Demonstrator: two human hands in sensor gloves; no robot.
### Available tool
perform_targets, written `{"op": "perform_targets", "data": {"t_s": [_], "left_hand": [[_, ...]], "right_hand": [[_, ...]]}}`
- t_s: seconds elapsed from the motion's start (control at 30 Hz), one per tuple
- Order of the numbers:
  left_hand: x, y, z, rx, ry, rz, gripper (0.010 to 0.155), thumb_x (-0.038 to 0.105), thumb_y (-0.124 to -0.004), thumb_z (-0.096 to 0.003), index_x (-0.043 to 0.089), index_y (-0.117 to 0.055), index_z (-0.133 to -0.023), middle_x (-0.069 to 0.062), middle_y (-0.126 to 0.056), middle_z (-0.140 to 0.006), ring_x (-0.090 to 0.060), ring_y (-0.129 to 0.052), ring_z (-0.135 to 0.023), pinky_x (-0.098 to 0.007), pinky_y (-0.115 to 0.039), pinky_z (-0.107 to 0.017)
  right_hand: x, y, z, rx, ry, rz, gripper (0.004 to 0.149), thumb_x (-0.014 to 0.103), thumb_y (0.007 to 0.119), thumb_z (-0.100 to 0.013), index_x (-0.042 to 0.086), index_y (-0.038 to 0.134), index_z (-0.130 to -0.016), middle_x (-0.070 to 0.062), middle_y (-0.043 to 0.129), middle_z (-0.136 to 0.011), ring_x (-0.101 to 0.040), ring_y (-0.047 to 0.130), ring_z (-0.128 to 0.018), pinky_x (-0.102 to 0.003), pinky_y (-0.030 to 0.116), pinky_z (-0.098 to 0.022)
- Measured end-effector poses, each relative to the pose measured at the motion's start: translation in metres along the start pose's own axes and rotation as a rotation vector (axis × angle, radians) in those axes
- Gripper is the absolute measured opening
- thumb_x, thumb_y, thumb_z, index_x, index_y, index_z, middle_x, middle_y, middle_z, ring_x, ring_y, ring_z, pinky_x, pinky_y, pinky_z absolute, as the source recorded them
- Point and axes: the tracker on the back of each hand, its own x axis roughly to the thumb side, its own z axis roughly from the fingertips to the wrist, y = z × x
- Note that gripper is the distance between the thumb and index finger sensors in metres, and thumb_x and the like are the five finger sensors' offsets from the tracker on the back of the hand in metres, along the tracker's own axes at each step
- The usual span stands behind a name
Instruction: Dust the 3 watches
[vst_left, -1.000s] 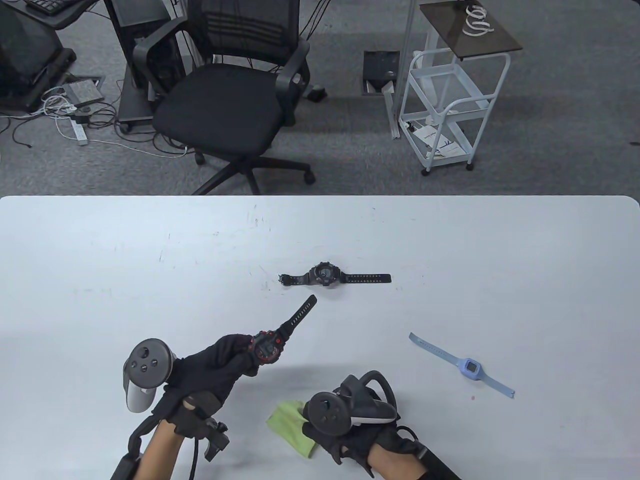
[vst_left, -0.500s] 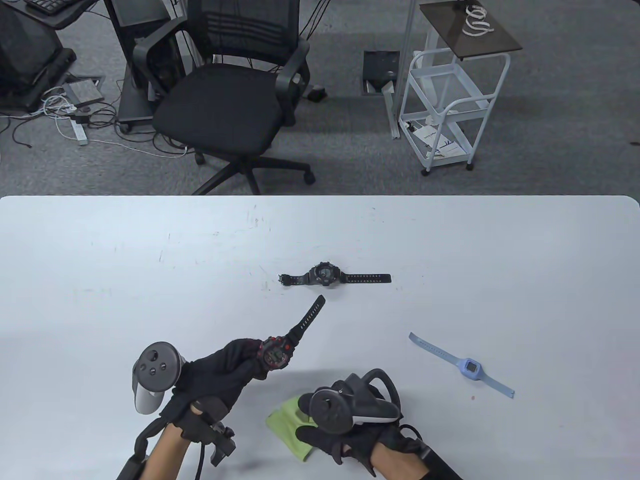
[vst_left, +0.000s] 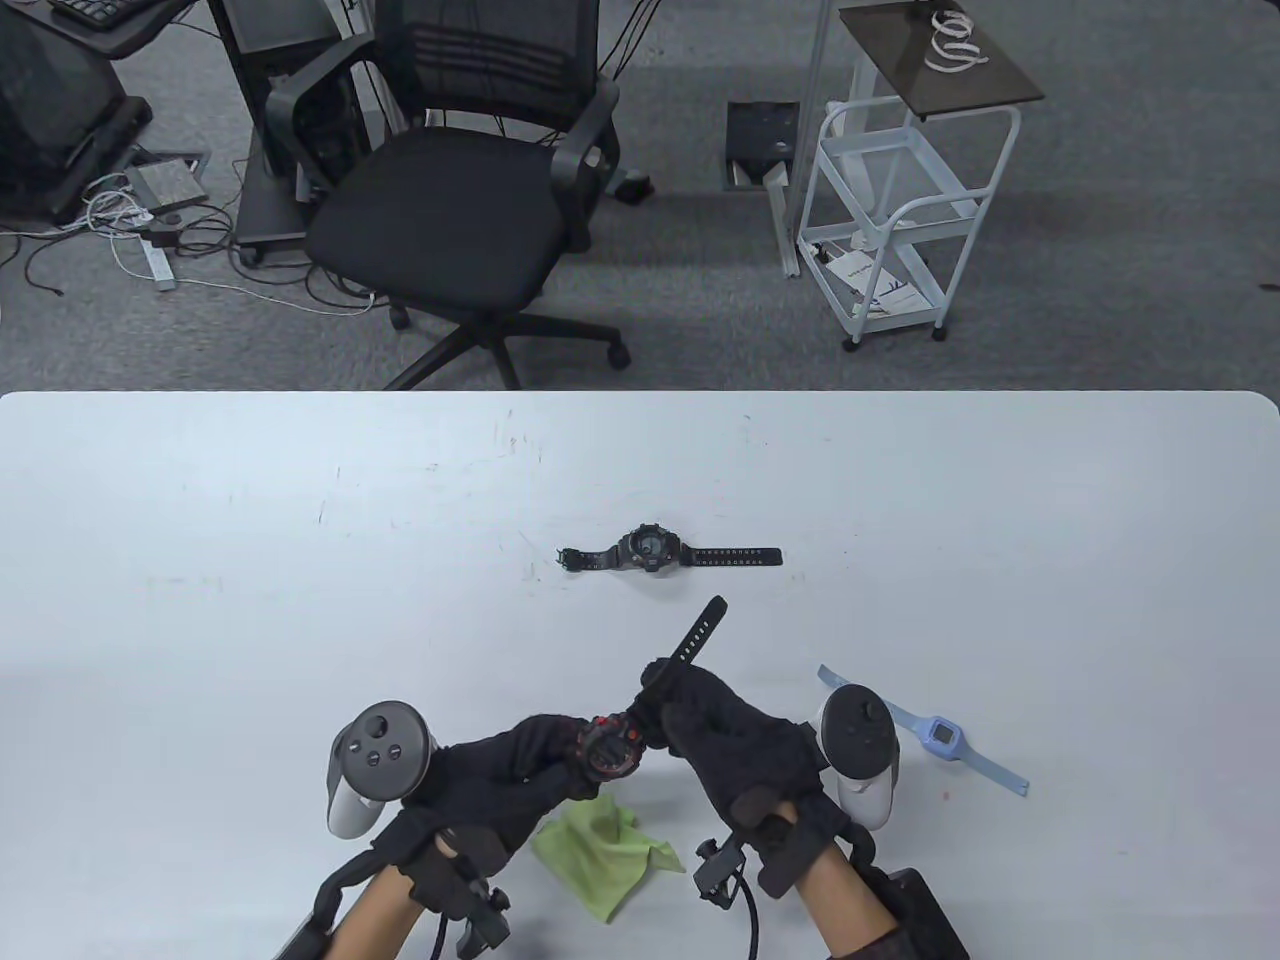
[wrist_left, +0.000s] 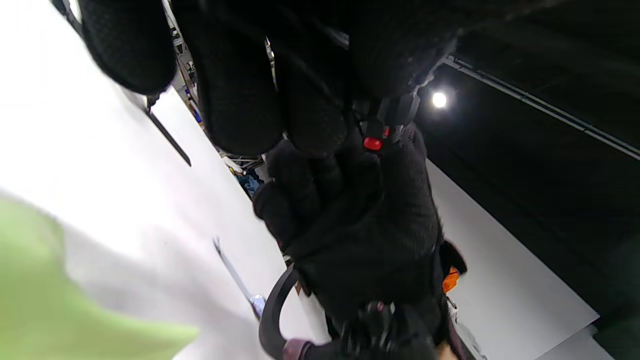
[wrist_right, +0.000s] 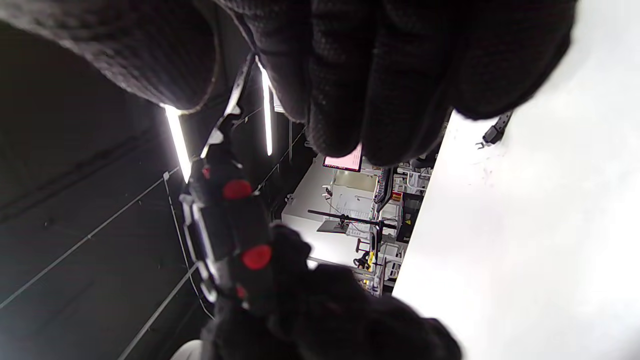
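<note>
The green cloth (vst_left: 600, 850) lies flat on the tabletop (vst_left: 200, 600) at the near edge, between the two wrists and untouched. Just above it, the left hand (vst_left: 510, 775) grips the case end of the red-and-black watch (vst_left: 610, 748), fingers curled around it, and holds it clear of the surface. The right hand (vst_left: 735, 745) pinches the same watch's strap beside the case; the free strap end points toward the far edge. The blue watch (vst_left: 940, 738) lies flat to the right, just beside the right hand's tracker. The black watch (vst_left: 650, 552) lies flat near the tabletop centre, strap extended left to right.
</note>
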Motion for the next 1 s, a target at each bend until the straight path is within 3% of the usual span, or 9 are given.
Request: {"op": "perform_targets", "data": {"t_s": [0.13,0.33,0.47,0.57,0.63,0.73,0.8,1.0], "left_hand": [[-0.001,-0.016,-0.005,-0.053,0.014,-0.03,0.057,0.034,-0.082,-0.0504,0.01,-0.075,-0.102,-0.007,-0.1,-0.085,-0.035,-0.102,-0.069,-0.069,-0.072,-0.062],[0.002,-0.037,-0.008,-0.131,0.006,-0.11,0.06,0.034,-0.08,-0.0514,0.01,-0.072,-0.105,-0.009,-0.096,-0.091,-0.036,-0.101,-0.071,-0.069,-0.071,-0.062],[0.006,-0.031,-0.005,-0.076,0.002,-0.188,0.071,0.042,-0.079,-0.0525,0.01,-0.056,-0.111,-0.016,-0.077,-0.105,-0.043,-0.088,-0.084,-0.072,-0.065,-0.063],[0.012,-0.022,0.001,0.033,-0.025,-0.33,0.066,0.047,-0.079,-0.0519,0.011,-0.063,-0.105,-0.015,-0.08,-0.099,-0.043,-0.087,-0.083,-0.072,-0.066,-0.063],[0.017,-0.02,0.001,0.026,-0.059,-0.401,0.055,0.047,-0.08,-0.0517,0.014,-0.079,-0.095,-0.012,-0.092,-0.088,-0.041,-0.095,-0.075,-0.071,-0.069,-0.061],[0.022,-0.028,-0.001,-0.109,-0.066,-0.514,0.048,0.047,-0.08,-0.0517,0.016,-0.092,-0.086,-0.011,-0.1,-0.081,-0.04,-0.098,-0.072,-0.07,-0.071,-0.06],[0.019,-0.039,-0.004,-0.259,-0.016,-0.635,0.048,0.046,-0.08,-0.0522,0.018,-0.091,-0.089,-0.011,-0.096,-0.089,-0.041,-0.093,-0.081,-0.071,-0.068,-0.063],[0.006,-0.058,-0.009,-0.454,0.091,-0.776,0.051,0.034,-0.081,-0.0517,0.018,-0.082,-0.1,-0.01,-0.082,-0.106,-0.041,-0.08,-0.096,-0.074,-0.06,-0.068]], "right_hand": [[0.003,-0.002,0.001,-0.078,-0.019,-0.064,0.056,0.048,0.086,-0.048,0.014,0.085,-0.092,-0.006,0.098,-0.077,-0.024,0.103,-0.057,-0.05,0.085,-0.043],[0.011,-0.009,0.002,-0.117,-0.045,0.02,0.044,0.044,0.09,-0.047,0.017,0.091,-0.082,-0.001,0.104,-0.067,-0.013,0.111,-0.042,-0.038,0.094,-0.029],[0.017,-0.017,0.003,-0.158,-0.065,-0.016,0.043,0.044,0.089,-0.047,0.018,0.094,-0.08,-0.001,0.106,-0.064,-0.011,0.111,-0.038,-0.036,0.094,-0.025],[0.018,-0.027,0.005,-0.219,-0.063,-0.046,0.043,0.044,0.088,-0.047,0.018,0.094,-0.08,-0.002,0.105,-0.063,-0.011,0.11,-0.037,-0.036,0.094,-0.024],[0.016,-0.035,0.006,-0.274,-0.046,-0.049,0.043,0.045,0.088,-0.047,0.018,0.094,-0.08,-0.001,0.106,-0.063,-0.011,0.11,-0.036,-0.036,0.093,-0.024],[0.01,-0.047,0.008,-0.336,-0.007,-0.081,0.043,0.045,0.087,-0.047,0.018,0.094,-0.08,-0.001,0.105,-0.063,-0.011,0.11,-0.037,-0.037,0.093,-0.025],[0.007,-0.052,0.009,-0.365,0.008,-0.098,0.043,0.045,0.087,-0.048,0.018,0.093,-0.08,-0.001,0.105,-0.064,-0.011,0.11,-0.038,-0.037,0.093,-0.026],[0.005,-0.053,0.008,-0.35,0.016,-0.094,0.043,0.045,0.087,-0.048,0.018,0.093,-0.081,-0.002,0.105,-0.064,-0.012,0.109,-0.039,-0.038,0.093,-0.027]]}}
